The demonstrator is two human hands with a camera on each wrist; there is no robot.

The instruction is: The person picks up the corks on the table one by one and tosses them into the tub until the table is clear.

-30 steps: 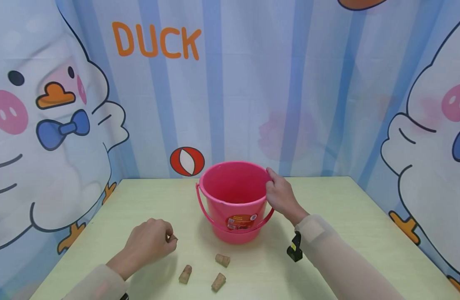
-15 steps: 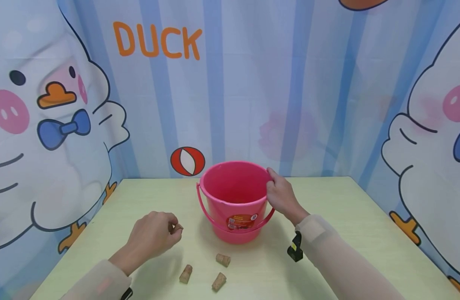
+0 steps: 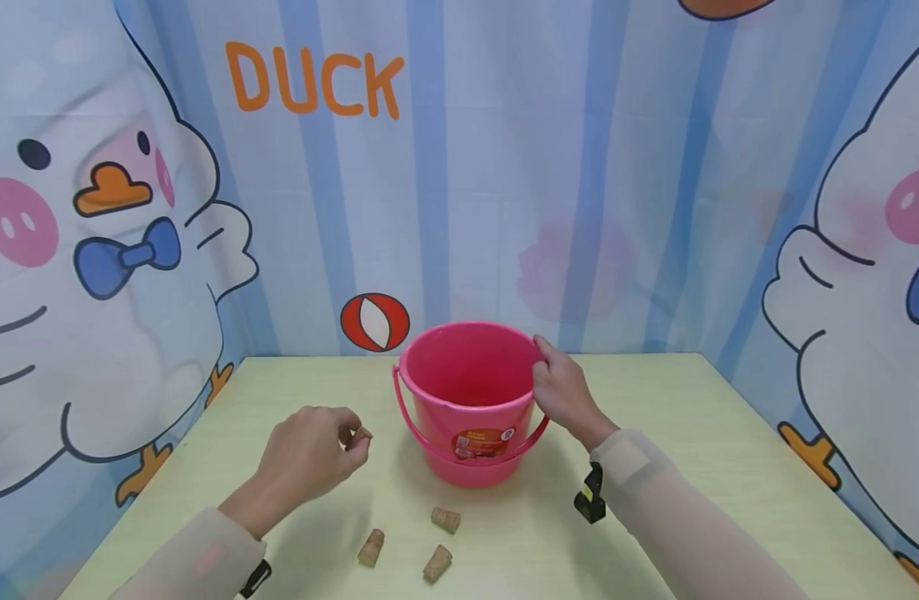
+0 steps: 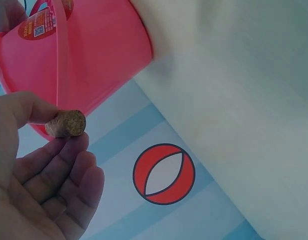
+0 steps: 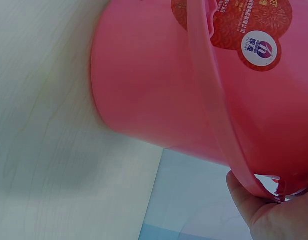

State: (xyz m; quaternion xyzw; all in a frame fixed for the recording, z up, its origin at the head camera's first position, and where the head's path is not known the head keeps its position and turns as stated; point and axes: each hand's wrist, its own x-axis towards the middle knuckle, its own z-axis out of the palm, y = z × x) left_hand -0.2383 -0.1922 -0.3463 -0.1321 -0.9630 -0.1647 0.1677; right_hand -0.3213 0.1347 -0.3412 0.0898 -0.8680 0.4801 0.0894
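A pink bucket (image 3: 474, 433) stands upright on the table, its handle hanging down at the front. My right hand (image 3: 567, 392) grips the bucket's rim on the right side, near the handle's hinge (image 5: 276, 192). To the left of the bucket, above the table, my left hand (image 3: 309, 454) pinches a cork (image 4: 67, 123) between thumb and fingertips. In the left wrist view the cork's round end faces the camera, and the bucket wall lies just beyond it. The part of the bucket's floor that faces away is hidden from the head view.
Three corks lie on the table before the bucket: a left cork (image 3: 371, 548), a back cork (image 3: 446, 520) and a front cork (image 3: 437, 564). The pale table (image 3: 654, 467) ends at a curtain (image 3: 489, 167) printed with ducks, at the back and both sides.
My left hand has risen and moved slightly right, nearer the bucket, with the cork in its fingers. The right hand, the bucket and the corks on the table have stayed put.
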